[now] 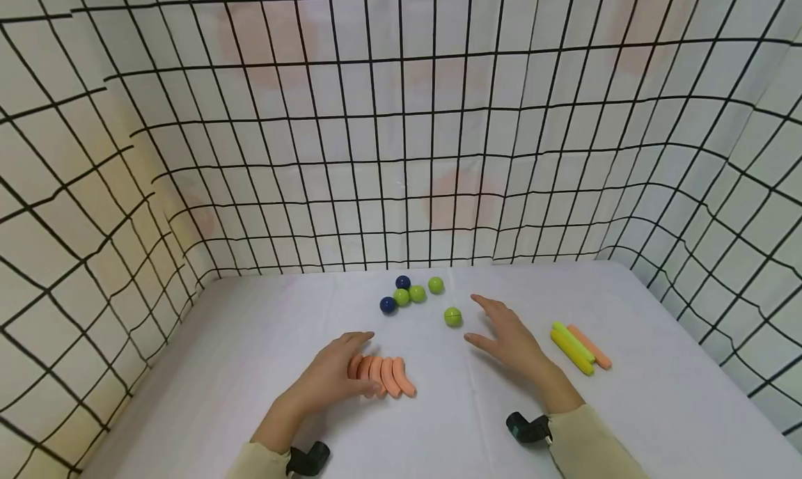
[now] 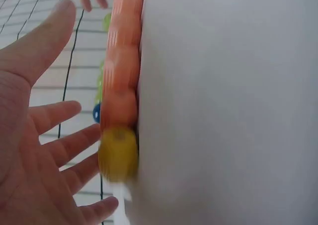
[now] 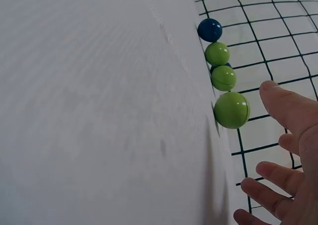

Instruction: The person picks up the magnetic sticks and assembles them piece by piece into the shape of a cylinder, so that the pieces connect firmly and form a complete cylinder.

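Several curved orange sausage-shaped pieces (image 1: 388, 377) lie side by side in a row on the white table. My left hand (image 1: 326, 374) is over the row's left end and hides part of it. In the left wrist view its fingers are spread, and a yellow piece (image 2: 118, 154) shows at the near end of the row. My right hand (image 1: 514, 340) is held apart from a lone green ball (image 1: 452, 317), just to its right. Its fingers (image 3: 273, 178) are extended, with nothing between them and the thumb.
Farther back, dark blue balls (image 1: 388, 305) and green balls (image 1: 418, 293) form a loose cluster. Right of my right hand lie a yellow stick (image 1: 571, 351), a yellow-green stick (image 1: 576, 342) and an orange stick (image 1: 589, 347). Black-gridded white walls (image 1: 413, 138) enclose the table (image 1: 464, 430).
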Demonstrator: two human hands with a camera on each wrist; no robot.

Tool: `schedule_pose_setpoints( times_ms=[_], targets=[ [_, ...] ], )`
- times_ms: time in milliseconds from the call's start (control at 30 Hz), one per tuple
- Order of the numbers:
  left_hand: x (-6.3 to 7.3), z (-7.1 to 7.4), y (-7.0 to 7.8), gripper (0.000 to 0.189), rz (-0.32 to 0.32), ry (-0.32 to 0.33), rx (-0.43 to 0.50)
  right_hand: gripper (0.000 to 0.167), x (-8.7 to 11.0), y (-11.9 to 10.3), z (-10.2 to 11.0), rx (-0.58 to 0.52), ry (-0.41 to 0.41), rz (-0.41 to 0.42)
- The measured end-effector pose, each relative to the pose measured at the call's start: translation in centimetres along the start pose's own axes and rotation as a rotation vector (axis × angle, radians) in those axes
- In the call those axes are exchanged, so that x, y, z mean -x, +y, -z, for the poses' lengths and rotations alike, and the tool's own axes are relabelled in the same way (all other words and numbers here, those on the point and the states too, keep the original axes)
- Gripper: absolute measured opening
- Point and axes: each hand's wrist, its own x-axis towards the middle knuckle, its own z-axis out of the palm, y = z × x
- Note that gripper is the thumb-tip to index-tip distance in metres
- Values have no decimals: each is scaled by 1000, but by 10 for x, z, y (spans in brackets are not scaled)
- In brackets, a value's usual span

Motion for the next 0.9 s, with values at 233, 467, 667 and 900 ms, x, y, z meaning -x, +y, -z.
schedule_pose_setpoints(
  times_ms=[233, 467, 667, 900],
  targets=[
    [14, 11, -26, 100, 37, -62, 73, 69, -17, 1, -14, -146, -8, -55],
    [23, 21, -46, 99, 13, -92, 56, 61, -27, -4, -25, -248, 1, -155],
    [23, 17, -55, 87, -23, -36, 39, 56, -27, -4, -28, -252, 42, -149],
    [20, 10, -55, 73, 11, -2, 20, 51, -26, -1, -36, -169, 91, -116]
  ],
)
